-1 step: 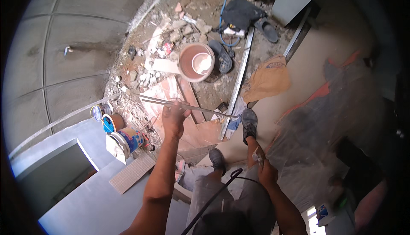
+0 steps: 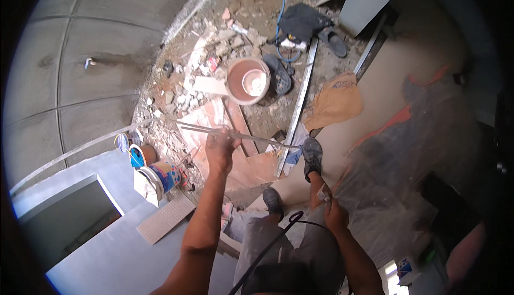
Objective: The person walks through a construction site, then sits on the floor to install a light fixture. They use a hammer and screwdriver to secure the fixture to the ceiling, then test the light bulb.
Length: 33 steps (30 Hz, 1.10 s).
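My left hand (image 2: 220, 147) is stretched out ahead, closed round long thin metal strips (image 2: 262, 140). They lie nearly level across the view, two ends showing apart on the left and one end reaching toward my right shoe (image 2: 312, 153). My right hand (image 2: 335, 215) is low beside my right leg, fingers wrapped round a small tool with a greyish, crusted end (image 2: 323, 192); its kind is hard to make out. Past the strips stands a brown bucket (image 2: 235, 94) with a smaller white-rimmed pail (image 2: 247, 87) inside. Reddish boards (image 2: 262, 167) lie beneath the strips.
Broken rubble (image 2: 230, 43) covers the ground by the grey wall (image 2: 107, 38). A long metal bar (image 2: 304, 94), an orange cloth (image 2: 340, 102) and dark clogs (image 2: 281, 78) lie farther right. Paint buckets (image 2: 170, 173) stand at left. A black cable (image 2: 267, 247) crosses my legs; plastic sheeting (image 2: 385, 166) spreads at right.
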Motion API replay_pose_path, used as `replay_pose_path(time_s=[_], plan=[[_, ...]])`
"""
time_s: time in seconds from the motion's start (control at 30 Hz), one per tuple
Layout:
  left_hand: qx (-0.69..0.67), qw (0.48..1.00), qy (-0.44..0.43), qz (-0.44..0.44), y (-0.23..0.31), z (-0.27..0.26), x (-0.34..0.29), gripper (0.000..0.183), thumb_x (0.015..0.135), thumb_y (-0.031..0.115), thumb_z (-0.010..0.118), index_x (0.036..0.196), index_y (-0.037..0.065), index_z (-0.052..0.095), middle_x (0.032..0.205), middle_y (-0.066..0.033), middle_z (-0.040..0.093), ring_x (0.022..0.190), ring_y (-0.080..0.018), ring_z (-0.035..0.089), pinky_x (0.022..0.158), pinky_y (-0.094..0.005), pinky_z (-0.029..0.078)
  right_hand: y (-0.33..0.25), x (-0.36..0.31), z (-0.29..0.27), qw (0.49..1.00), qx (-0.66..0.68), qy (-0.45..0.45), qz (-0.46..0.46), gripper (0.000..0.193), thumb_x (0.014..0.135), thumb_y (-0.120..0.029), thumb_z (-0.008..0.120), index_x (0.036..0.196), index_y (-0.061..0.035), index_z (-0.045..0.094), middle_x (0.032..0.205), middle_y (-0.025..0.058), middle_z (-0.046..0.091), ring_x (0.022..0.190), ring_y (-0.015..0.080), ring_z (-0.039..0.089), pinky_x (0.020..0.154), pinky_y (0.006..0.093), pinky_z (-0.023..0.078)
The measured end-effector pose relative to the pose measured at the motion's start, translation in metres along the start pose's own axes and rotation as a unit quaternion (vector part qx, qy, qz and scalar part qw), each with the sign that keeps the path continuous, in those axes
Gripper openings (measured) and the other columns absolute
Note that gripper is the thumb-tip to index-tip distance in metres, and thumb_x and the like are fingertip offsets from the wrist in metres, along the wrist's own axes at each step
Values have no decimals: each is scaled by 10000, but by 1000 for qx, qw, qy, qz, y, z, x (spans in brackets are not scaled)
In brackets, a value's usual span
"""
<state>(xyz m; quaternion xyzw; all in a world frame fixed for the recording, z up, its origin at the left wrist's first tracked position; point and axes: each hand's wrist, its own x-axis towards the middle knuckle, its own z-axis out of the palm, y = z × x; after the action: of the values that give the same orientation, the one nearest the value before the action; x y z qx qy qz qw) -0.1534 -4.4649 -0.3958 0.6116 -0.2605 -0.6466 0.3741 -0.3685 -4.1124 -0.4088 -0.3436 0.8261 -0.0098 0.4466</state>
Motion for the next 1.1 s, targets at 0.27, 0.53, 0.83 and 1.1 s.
replay_pose_path(time_s=[0.27,0.53,0.83,1.1], plan=[[-105,990,-71,69,50,-46,-121,204,892,163,613,1025,69,490,935,-111,623,872,-255,645,735,-370,565,81,-129,36,989,-4,74,129,297,853,-262,584,1003,-6,560,835,231,632,774,375,629,710,477,488],[76,979,-161,102,89,-112,-227,319,904,151,526,1183,28,432,887,-107,569,842,-239,622,765,-384,552,190,-370,230,833,405,13,376,352,850,-301,601,993,21,612,633,113,545,530,239,574,428,383,476],[466,760,-442,103,-78,-111,-293,269,834,174,517,1066,47,468,779,-79,497,696,-172,491,621,-309,431,203,-533,314,713,522,64,464,283,818,-313,643,790,-34,608,719,94,590,639,232,587,567,420,513],[747,443,-493,45,-251,-28,-457,412,788,166,576,1174,61,474,907,-167,553,826,-245,554,741,-358,458,302,-602,338,520,719,180,424,420,848,-372,608,934,39,628,905,172,629,822,315,622,702,462,547]])
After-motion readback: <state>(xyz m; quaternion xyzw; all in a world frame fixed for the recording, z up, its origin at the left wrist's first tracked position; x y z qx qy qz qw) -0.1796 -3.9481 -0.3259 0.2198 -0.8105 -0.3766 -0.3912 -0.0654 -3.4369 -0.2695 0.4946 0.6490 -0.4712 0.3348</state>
